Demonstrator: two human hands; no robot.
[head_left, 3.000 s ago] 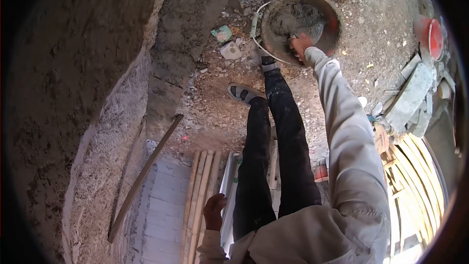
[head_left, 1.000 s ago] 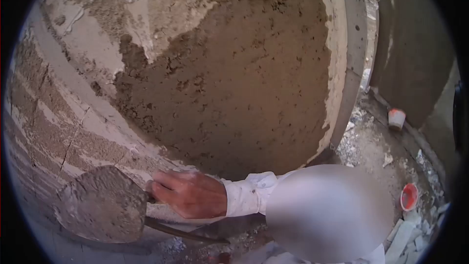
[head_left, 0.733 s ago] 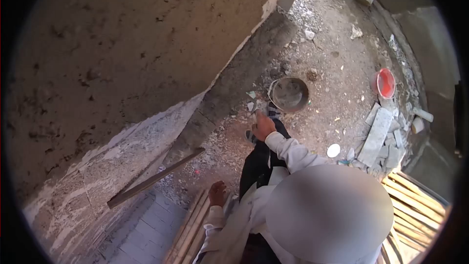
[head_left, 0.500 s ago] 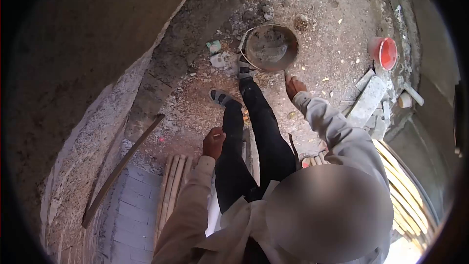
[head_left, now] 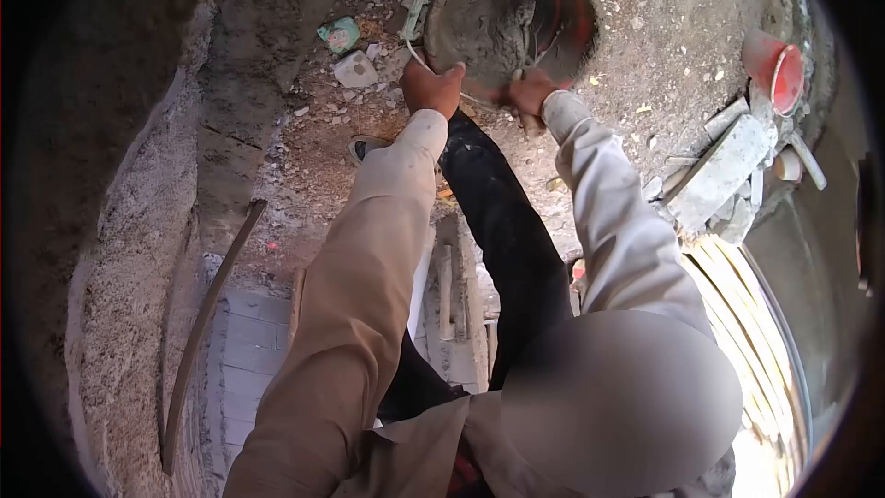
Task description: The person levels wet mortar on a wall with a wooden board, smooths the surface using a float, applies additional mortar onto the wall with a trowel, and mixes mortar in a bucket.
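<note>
A round dark bucket (head_left: pixel 576 23) with grey mortar (head_left: pixel 484 5) inside stands at the top of the head view, its pale wire handle (head_left: pixel 415 20) folded to the left side. My left hand (head_left: pixel 431 88) is closed on the near-left rim, its thumb toward the opening. At the near rim, my right hand (head_left: pixel 536 90) grips the handle of a trowel (head_left: pixel 533 123). The trowel's mortar-smeared blade reaches into the bucket, and its outline blends with the mortar.
Off to the right stands a red bucket (head_left: pixel 786 78), close to broken slabs (head_left: pixel 724 175). A green crumpled packet (head_left: pixel 339 34) and a white block (head_left: pixel 356 70) lie left of the dark bucket. A wooden strip (head_left: pixel 205 332) leans at lower left. Rubble covers the ground.
My left hand has moved from beside my leg up to the bucket's rim. My right hand has come to the near rim with the trowel reaching inside. The bucket looks larger and higher in view.
</note>
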